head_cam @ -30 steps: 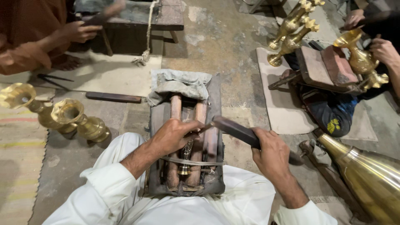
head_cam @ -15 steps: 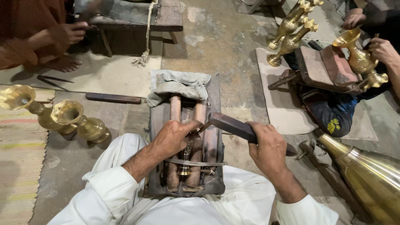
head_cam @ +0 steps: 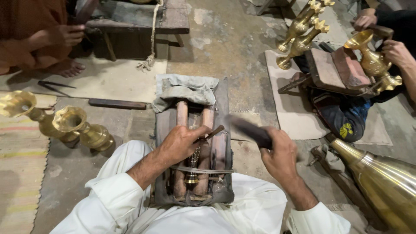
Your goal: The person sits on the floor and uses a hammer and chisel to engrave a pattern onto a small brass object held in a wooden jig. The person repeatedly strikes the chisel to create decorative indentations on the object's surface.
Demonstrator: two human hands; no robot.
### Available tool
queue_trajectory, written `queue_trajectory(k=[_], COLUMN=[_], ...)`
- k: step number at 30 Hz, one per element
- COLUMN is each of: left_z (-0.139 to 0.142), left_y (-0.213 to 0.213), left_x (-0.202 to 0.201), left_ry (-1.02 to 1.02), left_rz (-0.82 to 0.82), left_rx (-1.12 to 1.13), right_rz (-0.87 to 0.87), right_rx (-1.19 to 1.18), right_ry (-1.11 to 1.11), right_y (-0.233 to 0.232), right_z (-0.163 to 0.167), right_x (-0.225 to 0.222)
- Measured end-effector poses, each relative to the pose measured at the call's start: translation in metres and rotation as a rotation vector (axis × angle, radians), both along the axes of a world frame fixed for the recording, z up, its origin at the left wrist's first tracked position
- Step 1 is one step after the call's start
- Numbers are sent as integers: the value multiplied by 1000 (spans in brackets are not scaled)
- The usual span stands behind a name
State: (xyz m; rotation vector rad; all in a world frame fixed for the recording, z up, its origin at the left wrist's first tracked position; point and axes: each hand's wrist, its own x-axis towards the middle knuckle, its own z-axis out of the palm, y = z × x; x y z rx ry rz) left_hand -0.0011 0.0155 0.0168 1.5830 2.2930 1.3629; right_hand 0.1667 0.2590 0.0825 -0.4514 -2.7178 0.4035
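Observation:
A dark wooden work block with two upright wooden bars lies between my knees. A small brass piece rests between the bars under a string. My left hand presses down there and pinches a thin dark chisel whose tip sticks out to the right. My right hand grips a dark wooden mallet, blurred in motion, raised just right of the chisel end. A grey cloth lies on the block's far end.
Two brass vases lie at my left on a striped mat. A large brass vessel lies at the lower right. One person sits at the top left; another at the top right holds a brass goblet over a wooden block.
My right hand has swung the mallet up and away to the right from the chisel. The left hand stays on the chisel and brass piece.

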Motion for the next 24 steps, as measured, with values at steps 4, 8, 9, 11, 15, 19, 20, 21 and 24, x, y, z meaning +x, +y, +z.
queue_trajectory(k=[4, 8, 9, 11, 15, 19, 20, 21, 24], left_z=[0, 2, 2, 3, 5, 6, 6, 6, 6], left_y=[-1, 1, 1, 0, 0, -2, -2, -1, 0], left_x=[-1, -3, -2, -2, -4, -4, -4, -5, -5], left_ry=[0, 5, -9, -4, -32, -3, -5, -8, 3], left_rz=[40, -5, -8, 2, -34, -35, -46, -53, -48], left_rx=[-100, -66, -39, -51, -78, -82, -84, -82, -92], right_rz=[42, -76, -152, -9, -86, 98, 46, -1, -7], right_rx=[-23, -242, -446, -12, -355, 37, -65, -163, 56], right_ry=[97, 84, 96, 73, 106, 107, 107, 107, 12], right_y=[4, 1, 0, -2, -2, 1, 1, 2, 0], right_z=[-4, -7, -8, -8, -7, -8, -8, -8, -8], right_x=[0, 1, 1, 2, 4, 6, 6, 6, 5])
